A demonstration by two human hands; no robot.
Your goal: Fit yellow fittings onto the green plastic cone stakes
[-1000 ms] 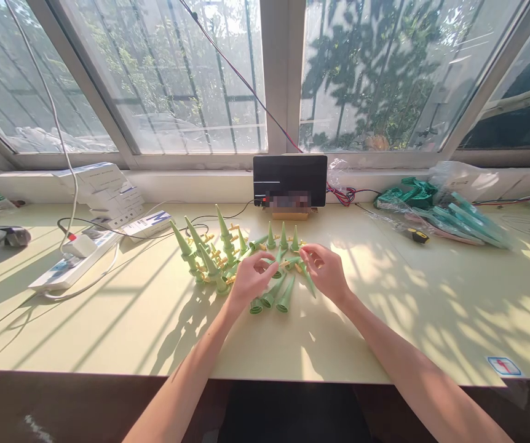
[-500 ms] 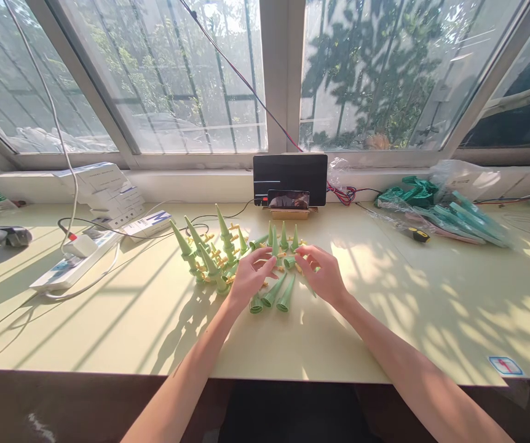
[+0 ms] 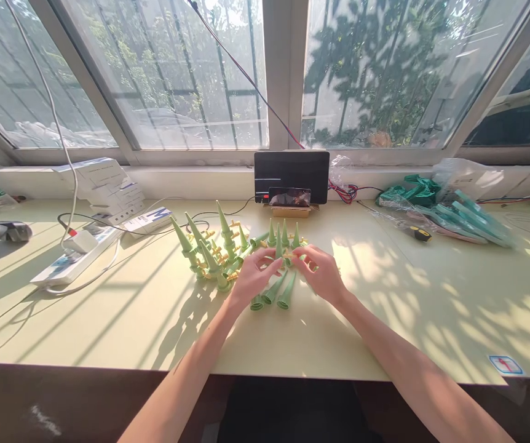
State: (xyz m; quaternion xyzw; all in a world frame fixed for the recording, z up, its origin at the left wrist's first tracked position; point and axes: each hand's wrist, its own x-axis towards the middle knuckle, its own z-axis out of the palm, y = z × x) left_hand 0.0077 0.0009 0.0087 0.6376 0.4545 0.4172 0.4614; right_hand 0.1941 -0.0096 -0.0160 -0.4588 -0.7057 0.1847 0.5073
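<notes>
My left hand (image 3: pixel 259 272) is closed, thumb and fingers pinching the base of an upright green plastic cone (image 3: pixel 278 239). Across from it, the fingertips of my right hand (image 3: pixel 319 271) press together on a small yellow valve-like piece (image 3: pixel 288 254) at that cone's base. The fingers partly hide where the two parts meet. Just in front of my hands lie loose hollow green cones (image 3: pixel 285 294), their open ends toward me. To the left stand several green cones with yellow side pieces (image 3: pixel 209 255). More upright cones (image 3: pixel 297 235) rise behind my fingers.
A black tablet (image 3: pixel 291 169) and a phone (image 3: pixel 290 197) on a cardboard stand are at the back. Left are a power strip (image 3: pixel 57 271), cables and white boxes (image 3: pixel 108 187). Clear bags with green parts (image 3: pixel 470 221) and a black-yellow tool (image 3: pixel 419 234) lie right.
My right hand has moved slightly left, bringing its fingertips and the yellow piece against the cone in my left hand. The hands are closer together now.
</notes>
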